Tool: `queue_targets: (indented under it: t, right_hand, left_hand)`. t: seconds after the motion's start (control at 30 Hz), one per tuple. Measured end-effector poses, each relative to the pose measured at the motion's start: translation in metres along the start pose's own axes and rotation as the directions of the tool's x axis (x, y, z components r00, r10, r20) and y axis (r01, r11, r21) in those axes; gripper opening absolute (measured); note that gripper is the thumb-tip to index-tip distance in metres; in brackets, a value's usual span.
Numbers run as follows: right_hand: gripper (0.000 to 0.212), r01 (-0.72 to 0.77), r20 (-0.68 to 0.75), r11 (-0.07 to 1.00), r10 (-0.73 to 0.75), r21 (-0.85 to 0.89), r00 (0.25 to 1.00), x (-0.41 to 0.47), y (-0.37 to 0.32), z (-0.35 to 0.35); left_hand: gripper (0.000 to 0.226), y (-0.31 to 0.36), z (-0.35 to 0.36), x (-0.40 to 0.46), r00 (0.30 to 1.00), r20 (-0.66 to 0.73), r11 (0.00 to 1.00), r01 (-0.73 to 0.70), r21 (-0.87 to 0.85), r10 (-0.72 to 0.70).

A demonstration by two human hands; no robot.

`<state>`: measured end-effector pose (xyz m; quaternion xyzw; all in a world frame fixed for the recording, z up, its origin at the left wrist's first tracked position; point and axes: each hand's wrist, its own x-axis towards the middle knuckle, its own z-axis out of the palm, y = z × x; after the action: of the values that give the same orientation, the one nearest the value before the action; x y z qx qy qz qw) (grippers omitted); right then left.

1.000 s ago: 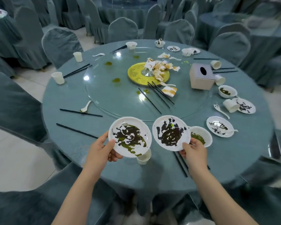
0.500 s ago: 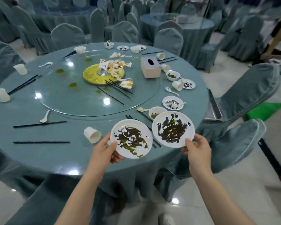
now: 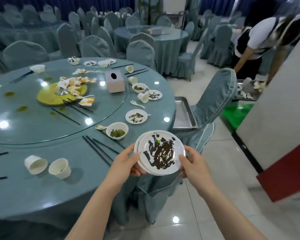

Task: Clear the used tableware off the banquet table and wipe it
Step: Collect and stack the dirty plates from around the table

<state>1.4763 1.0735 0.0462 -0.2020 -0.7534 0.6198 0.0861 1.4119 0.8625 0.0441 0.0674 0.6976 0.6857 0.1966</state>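
Observation:
Two white plates smeared with dark sauce are stacked [image 3: 160, 152], the top one hiding most of the lower. My left hand [image 3: 126, 161] grips the stack's left rim and my right hand [image 3: 192, 163] its right rim, just off the right edge of the round banquet table [image 3: 24, 191]. On the table lie a bowl with green residue [image 3: 117, 130], a dirty small plate [image 3: 136, 116], two tipped paper cups [image 3: 48, 167], several black chopsticks [image 3: 97, 149], spoons, and a yellow dish with crumpled napkins [image 3: 62, 92] on the glass turntable.
A steel tray [image 3: 184, 113] sits on a covered chair [image 3: 213, 101] right of the table. A tissue box [image 3: 115, 81] stands on the turntable. Another person [image 3: 260, 42] bends over at far right beside a white wall. Covered chairs and tables fill the back.
The two plates, held apart side by side before, are now stacked and held by both hands. The view has swung right, toward the chair with the steel tray.

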Motion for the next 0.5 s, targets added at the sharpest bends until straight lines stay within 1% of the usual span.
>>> queue_targets:
  t: [0.2,0.37,0.5]
  right_hand:
    - [0.041,0.018,-0.040,1.000,-0.019,-0.023,0.999,0.030,0.013,-0.111]
    - [0.041,0.027,-0.038,1.000,-0.028,-0.015,0.999,0.051,0.026,-0.170]
    - [0.041,0.027,-0.082,1.000,-0.026,0.016,0.996,0.078,0.028,-0.203]
  left_hand:
    - [0.036,0.004,0.117,0.030,0.992,0.127,0.998,-0.022,-0.050,0.028]
    - [0.030,0.008,0.176,0.059,0.987,0.159,1.000,-0.004,0.012,0.002]
    - [0.035,0.016,0.209,0.091,0.986,0.167,0.999,0.007,0.048,-0.015]
